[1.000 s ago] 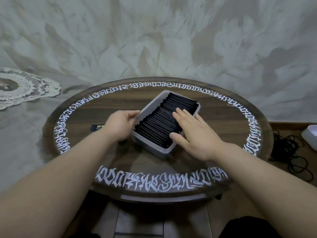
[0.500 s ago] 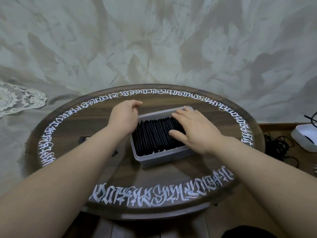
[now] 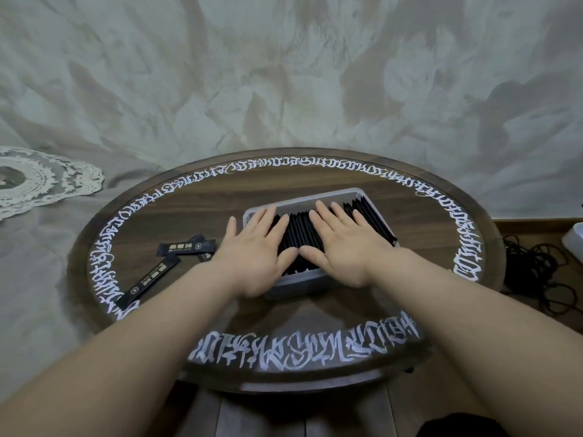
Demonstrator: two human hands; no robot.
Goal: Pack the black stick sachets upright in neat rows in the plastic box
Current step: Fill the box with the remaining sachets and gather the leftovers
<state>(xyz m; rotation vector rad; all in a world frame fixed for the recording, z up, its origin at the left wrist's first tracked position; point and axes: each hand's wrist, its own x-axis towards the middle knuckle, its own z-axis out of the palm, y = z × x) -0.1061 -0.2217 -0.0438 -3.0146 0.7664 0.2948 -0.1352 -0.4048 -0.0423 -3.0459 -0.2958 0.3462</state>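
Note:
A translucent plastic box (image 3: 318, 196) stands near the middle of the round table, packed with upright black stick sachets (image 3: 299, 234) in rows. My left hand (image 3: 255, 250) lies flat, fingers straight, on the sachet tops at the box's left side. My right hand (image 3: 344, 244) lies flat beside it on the sachets to the right. Both palms cover much of the box's front. Loose black sachets lie on the table to the left: one (image 3: 186, 247) flat, another (image 3: 148, 280) nearer the rim, a third (image 3: 206, 257) partly hidden under my left wrist.
The round dark wooden table (image 3: 284, 313) has white lettering around its rim. A lace doily (image 3: 38, 178) lies at far left on grey fabric. Black cables (image 3: 542, 279) and a white object (image 3: 575, 244) sit on the floor at right.
The box has turned to lie crosswise. My left hand came off the box's side onto the sachet tops beside my right hand. The loose sachets on the left came into view.

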